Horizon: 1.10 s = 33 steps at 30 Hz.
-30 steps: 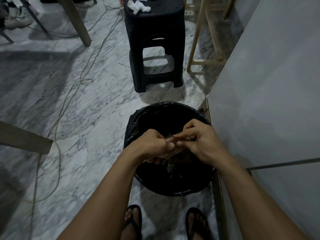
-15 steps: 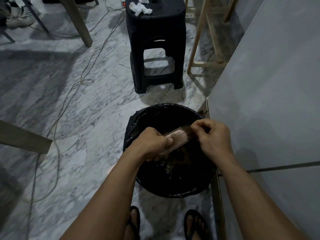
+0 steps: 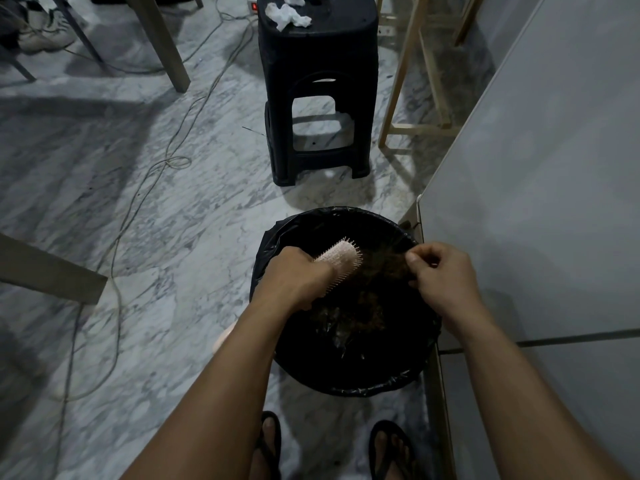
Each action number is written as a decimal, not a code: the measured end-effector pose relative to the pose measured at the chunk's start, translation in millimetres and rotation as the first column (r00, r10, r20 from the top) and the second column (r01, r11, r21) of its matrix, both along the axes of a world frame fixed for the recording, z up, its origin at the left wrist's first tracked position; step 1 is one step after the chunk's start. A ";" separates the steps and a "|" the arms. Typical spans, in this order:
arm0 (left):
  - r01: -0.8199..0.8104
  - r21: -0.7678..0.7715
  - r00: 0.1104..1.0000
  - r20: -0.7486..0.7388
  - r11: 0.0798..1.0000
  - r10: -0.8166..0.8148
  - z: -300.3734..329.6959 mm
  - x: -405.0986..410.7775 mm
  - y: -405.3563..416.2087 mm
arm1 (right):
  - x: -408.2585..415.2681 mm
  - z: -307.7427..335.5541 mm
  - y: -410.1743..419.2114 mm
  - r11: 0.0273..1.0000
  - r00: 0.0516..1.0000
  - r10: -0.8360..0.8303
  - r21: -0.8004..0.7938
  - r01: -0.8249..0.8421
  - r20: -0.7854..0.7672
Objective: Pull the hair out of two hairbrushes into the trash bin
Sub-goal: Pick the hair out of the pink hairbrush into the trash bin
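A pale pink hairbrush (image 3: 341, 259) is held over the black-lined trash bin (image 3: 346, 384), bristles facing right and down. My left hand (image 3: 296, 277) is shut on its handle end. My right hand (image 3: 441, 275) pinches a brown mat of hair (image 3: 384, 268) that stretches from the brush's bristles to my fingers, above the bin's opening. More brown hair (image 3: 363, 317) lies inside the bin. A second hairbrush is not visible.
A black plastic stool (image 3: 317, 84) with crumpled white tissues (image 3: 287, 13) stands behind the bin. A grey cabinet face (image 3: 540, 202) runs along the right. Cables (image 3: 145, 174) trail over the marble floor; wooden legs (image 3: 162, 39) stand at left. My sandalled feet (image 3: 391, 448) are below the bin.
My right hand has pulled away to the right, drawing the hair off the brush, whose bristle face now shows. The left hand kept its hold on the brush.
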<state>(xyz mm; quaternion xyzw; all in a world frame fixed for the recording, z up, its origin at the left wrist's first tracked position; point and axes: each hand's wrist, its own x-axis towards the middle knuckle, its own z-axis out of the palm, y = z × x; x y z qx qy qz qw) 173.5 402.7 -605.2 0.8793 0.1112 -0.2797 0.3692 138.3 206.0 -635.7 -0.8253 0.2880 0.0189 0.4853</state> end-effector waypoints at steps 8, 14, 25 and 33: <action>-0.148 -0.029 0.980 0.130 0.989 0.150 5.1 -4.3 -5.1 | -2.7 15.2 9.1 0.946 0.982 0.171 0.263 -0.188 0.085; -0.268 -0.011 0.922 0.289 0.963 0.260 2.6 0.2 3.0 | -4.8 10.7 2.5 0.973 0.978 0.208 0.097 -0.207 0.003; -0.440 -0.081 0.762 0.493 0.894 0.420 14.9 6.7 21.5 | -8.9 -10.2 -12.5 0.919 0.942 -0.045 -0.382 -0.092 -0.334; -0.187 -0.019 0.891 0.417 0.982 0.178 7.8 -0.7 -0.3 | 0.2 5.4 13.0 0.899 0.888 0.421 -0.044 -0.436 -0.183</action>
